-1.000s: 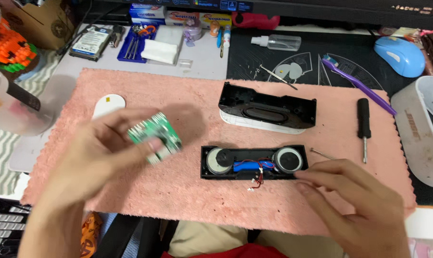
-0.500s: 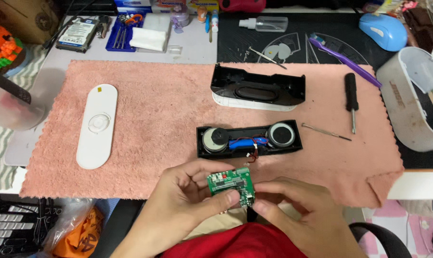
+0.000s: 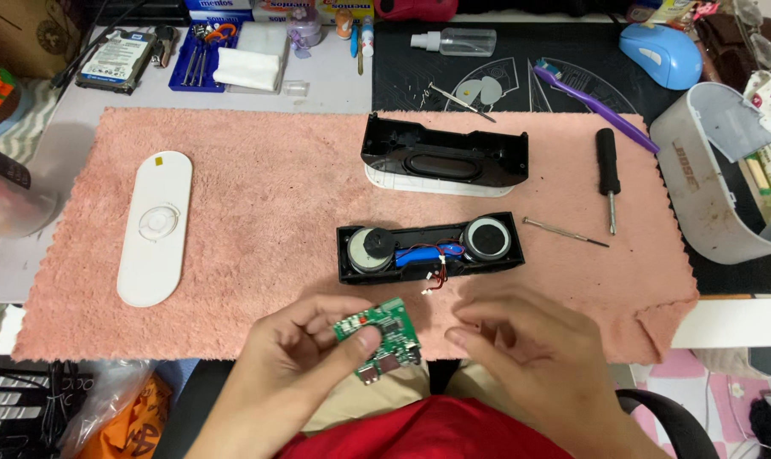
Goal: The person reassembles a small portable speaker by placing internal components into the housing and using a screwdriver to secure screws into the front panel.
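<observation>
Pinching green circuit board (image 3: 378, 338), left fingers (image 3: 361, 342)

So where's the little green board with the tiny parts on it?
The green circuit board is low in the head view, held in the left hand at the near edge of the pink towel, just below the open black speaker housing.

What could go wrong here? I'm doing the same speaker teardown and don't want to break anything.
The green circuit board is pinched in the left hand over the towel's edge; it might slip off the desk. Thin red wires hang loose from the open speaker half and could snag. The thin metal rod could roll away.
</observation>
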